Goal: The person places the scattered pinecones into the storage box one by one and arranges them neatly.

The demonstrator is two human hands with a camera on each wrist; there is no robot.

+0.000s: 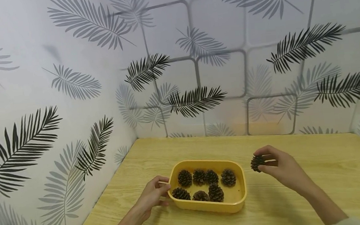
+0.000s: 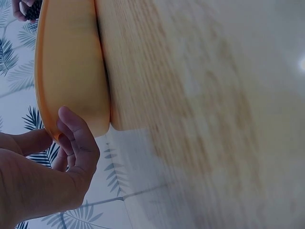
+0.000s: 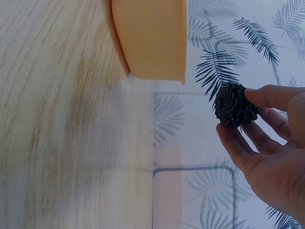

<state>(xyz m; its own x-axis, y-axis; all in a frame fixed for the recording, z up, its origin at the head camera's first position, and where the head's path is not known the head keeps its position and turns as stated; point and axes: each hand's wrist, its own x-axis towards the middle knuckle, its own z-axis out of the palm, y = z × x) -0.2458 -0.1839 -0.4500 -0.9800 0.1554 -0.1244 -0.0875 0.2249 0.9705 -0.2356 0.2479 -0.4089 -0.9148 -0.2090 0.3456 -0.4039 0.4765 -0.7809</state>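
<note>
A yellow rectangular tub point(image 1: 214, 206) with rounded corners stands on the table, with several brown pine cones point(image 1: 216, 193) lying inside it. My left hand point(image 1: 153, 195) pinches the tub's left rim between thumb and fingers, as the left wrist view also shows on the tub's wall point(image 2: 71, 62). To the right of the tub, my right hand point(image 1: 281, 168) holds one pine cone point(image 1: 257, 163) above the table. In the right wrist view that pine cone point(image 3: 233, 105) sits between the thumb and fingertips, apart from the tub point(image 3: 152, 38).
The table point(image 1: 326, 171) has a pale yellow wood-grain top. Behind it and along its left side rise walls point(image 1: 222, 76) printed with grey and black leaves. The table's back edge meets the rear wall beyond the tub.
</note>
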